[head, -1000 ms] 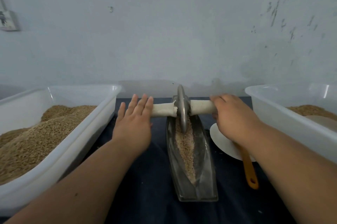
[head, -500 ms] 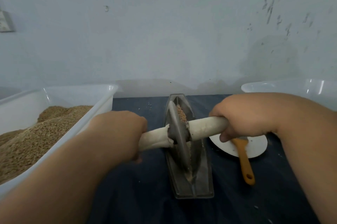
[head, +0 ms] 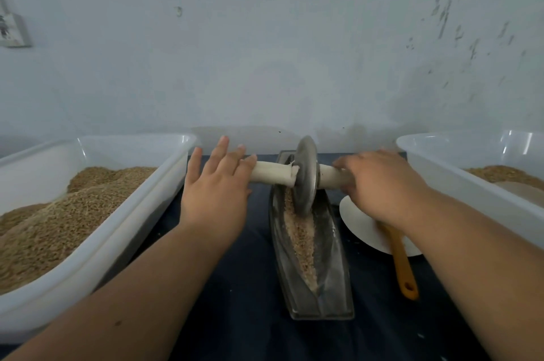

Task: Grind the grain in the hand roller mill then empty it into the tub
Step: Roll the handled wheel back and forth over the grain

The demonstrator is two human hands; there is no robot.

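Two translucent white plastic tubs, one either side: left tub (head: 164, 184) heaped with tan whole grain (head: 73, 213), right tub (head: 459, 184) holding a lower layer. Between them on dark blue cloth (head: 235, 302), boat-shaped steel trough (head: 332, 257) with dull, scratched walls, and a strip of pale crushed grain (head: 300, 237) along its groove. Left hand (head: 215, 193) flat on the white cloth-wrapped axle (head: 270, 175), fingers straight and spread; right hand (head: 379, 184) curled over the other end. White plate (head: 362, 228) just right of trough, orange-handled tool (head: 403, 269) lying across it. Thick metal wheel (head: 306, 175) upright at far end. Half a second ago: wheel at near end, both fists closed.
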